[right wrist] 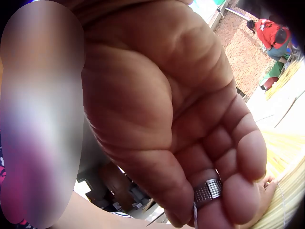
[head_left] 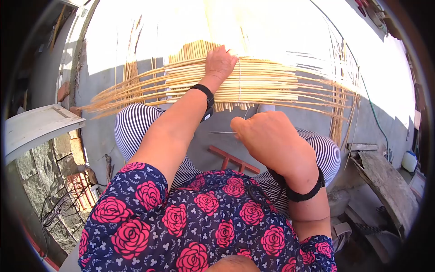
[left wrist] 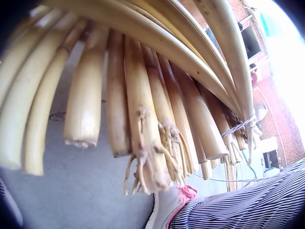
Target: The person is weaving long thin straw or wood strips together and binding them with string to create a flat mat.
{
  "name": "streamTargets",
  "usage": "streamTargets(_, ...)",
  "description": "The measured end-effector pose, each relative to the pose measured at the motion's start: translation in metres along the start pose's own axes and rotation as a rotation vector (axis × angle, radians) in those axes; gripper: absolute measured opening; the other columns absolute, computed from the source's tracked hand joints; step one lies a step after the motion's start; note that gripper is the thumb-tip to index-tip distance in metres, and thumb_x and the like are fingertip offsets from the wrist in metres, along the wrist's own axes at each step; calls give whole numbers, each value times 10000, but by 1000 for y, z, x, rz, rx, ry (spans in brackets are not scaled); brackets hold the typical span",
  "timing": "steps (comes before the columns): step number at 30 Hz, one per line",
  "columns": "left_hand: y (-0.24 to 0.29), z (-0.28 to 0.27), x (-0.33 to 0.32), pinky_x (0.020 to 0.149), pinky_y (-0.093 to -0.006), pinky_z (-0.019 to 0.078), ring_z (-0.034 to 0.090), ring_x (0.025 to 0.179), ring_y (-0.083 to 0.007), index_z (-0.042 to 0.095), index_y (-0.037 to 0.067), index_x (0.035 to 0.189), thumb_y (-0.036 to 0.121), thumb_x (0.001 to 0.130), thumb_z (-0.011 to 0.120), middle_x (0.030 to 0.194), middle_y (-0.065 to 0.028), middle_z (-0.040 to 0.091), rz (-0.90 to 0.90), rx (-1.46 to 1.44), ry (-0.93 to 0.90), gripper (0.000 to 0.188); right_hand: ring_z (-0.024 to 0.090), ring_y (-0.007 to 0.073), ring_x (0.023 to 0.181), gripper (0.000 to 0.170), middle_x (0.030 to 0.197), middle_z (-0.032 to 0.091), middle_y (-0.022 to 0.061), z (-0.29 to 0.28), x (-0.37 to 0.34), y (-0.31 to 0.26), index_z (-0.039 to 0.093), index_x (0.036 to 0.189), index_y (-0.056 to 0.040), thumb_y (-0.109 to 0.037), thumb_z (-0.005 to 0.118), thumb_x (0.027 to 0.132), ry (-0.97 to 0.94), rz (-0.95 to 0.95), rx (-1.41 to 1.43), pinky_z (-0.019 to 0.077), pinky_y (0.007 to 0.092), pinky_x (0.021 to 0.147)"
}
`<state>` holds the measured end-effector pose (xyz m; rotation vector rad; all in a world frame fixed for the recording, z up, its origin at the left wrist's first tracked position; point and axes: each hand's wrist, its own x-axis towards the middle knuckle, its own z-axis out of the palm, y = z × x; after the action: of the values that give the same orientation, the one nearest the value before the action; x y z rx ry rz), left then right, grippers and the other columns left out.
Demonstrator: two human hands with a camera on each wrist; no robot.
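Note:
Pale, straight plant stalks (head_left: pixel 267 81) lie side by side across the knees, over more stalks pointing away. My left hand (head_left: pixel 220 62) grips them at their far edge, its fingertips hidden. A white twisted cord (head_left: pixel 239 81) crosses the layer just right of that hand. In the left wrist view, the cord (left wrist: pixel 240 126) binds stalks together above cut and rooty stalk ends (left wrist: pixel 147 162). My right hand (head_left: pixel 272 138) is curled nearer the body, pinching the cord (right wrist: pixel 195 214). A thin needle-like rod (head_left: pixel 221 132) sticks out leftward from it. A dimpled metal ring (right wrist: pixel 208 192) sits on one finger.
Bundles of thin stalks (head_left: pixel 130 70) stand on the floor at left, others (head_left: pixel 339 90) at right. A reddish frame (head_left: pixel 233 159) lies between the legs. A white panel (head_left: pixel 41 127) is at left, a weathered board (head_left: pixel 385 186) at right. A person in red (right wrist: pixel 271 34) bends over farther off.

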<state>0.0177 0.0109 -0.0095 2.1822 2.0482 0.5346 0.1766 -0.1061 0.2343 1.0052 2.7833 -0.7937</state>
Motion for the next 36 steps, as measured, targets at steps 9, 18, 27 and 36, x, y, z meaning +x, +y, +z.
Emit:
streamTargets(9,1,-2,0,780,-376,408,544,859,-225,658,70,741,301,782,677,860,-51,554,54,19,46,236,639,288,704,130,700,636,108,8,2,13,623,699,-74,-152,582,794,-69,-22,-26,482,396,612)
streamTargets(18,0,1,0,888,-405,345,502,985,-197,663,84,845,291,783,665,942,-25,544,66,37,92,215,630,309,703,142,702,631,117,14,3,24,629,708,-75,-175,581,798,-57,-5,-36,489,412,621)
streamTargets(27,-3,1,2,899,-419,355,553,929,-228,661,109,856,295,800,629,882,-39,639,136,123,114,196,621,324,705,133,701,627,127,16,-5,34,637,730,-78,-184,585,790,-32,-15,2,484,427,625)
streamTargets(36,-23,4,4,828,-426,418,587,859,-274,644,107,820,256,821,625,841,-79,660,94,74,0,150,611,329,727,112,718,625,134,21,-4,53,644,739,-74,-168,603,784,-42,38,74,466,433,643)
